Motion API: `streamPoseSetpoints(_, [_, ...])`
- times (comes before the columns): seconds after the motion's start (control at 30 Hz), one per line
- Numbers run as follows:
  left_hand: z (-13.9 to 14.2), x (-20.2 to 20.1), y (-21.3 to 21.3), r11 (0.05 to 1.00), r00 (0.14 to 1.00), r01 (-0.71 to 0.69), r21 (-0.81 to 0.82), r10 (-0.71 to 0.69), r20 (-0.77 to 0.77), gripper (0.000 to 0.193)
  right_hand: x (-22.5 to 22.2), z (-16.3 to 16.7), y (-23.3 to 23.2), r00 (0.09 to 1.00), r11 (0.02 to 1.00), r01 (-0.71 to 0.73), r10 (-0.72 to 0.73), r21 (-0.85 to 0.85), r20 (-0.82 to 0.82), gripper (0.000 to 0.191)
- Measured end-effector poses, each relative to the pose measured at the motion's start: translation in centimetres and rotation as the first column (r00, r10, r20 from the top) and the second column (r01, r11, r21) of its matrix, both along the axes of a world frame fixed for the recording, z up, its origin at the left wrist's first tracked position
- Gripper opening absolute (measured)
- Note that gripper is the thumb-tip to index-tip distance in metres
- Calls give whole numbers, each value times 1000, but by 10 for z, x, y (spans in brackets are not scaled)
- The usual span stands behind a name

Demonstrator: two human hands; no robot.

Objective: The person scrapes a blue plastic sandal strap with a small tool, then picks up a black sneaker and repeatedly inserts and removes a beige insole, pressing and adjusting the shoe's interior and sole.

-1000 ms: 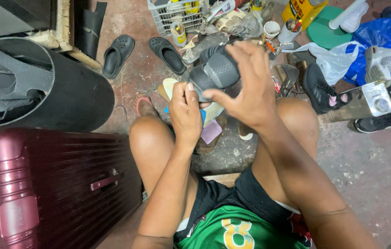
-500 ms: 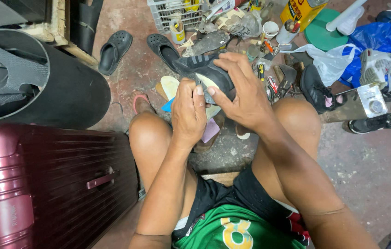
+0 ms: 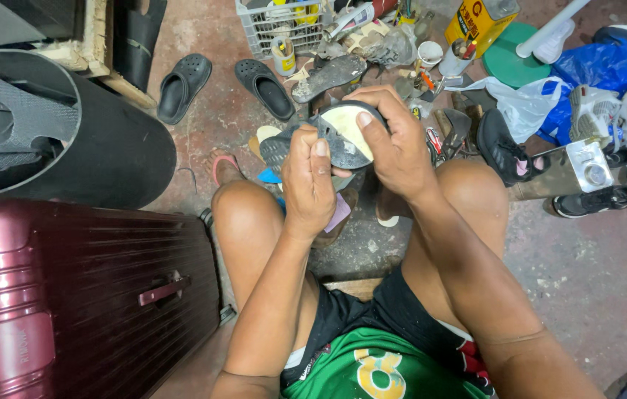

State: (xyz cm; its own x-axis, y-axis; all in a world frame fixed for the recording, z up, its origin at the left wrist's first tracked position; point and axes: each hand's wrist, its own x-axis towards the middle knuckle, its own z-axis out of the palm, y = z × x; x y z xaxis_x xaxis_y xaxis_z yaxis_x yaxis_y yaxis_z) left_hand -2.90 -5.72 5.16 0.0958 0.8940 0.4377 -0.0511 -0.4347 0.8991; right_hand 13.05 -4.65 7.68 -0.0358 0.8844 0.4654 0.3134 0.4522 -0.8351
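Above my bare knees I hold a dark shoe, turned so its black sole and a pale yellowish patch face me. My left hand grips the shoe's near side, thumb pressed on the sole's edge. From the right, my right hand wraps around the shoe, its thumb lying on the pale patch. Both hands touch the shoe, and the fingers hide its upper.
A maroon hard suitcase lies at my left, behind it a big black bag. On the floor ahead: black clogs, a loose sole, a white basket, a yellow can, a cup, blue plastic bags, more shoes at the right.
The shoe has been turned over in my hands, from its grey upper facing me to the sole and pale patch. Both hands shifted slightly lower and kept their hold.
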Motion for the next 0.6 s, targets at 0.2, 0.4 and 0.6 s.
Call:
streamPoseSetpoints(0.2, [8, -7, 5, 987, 992, 107, -116, -99, 77, 23, -5, -2, 1, 999, 999, 18, -19, -31, -29, 24])
streamPoseSetpoints(0.4, [10, -17, -2, 958, 980, 77, -275, -123, -157, 21, -11, 8, -11, 924, 951, 83, -186, 299, 334, 29])
streamPoseSetpoints(0.6, [3, -25, -5, 935, 934, 320, -155, -339, -116, 38, -9, 16, -15, 950, 967, 76, -144, 243, 277, 31])
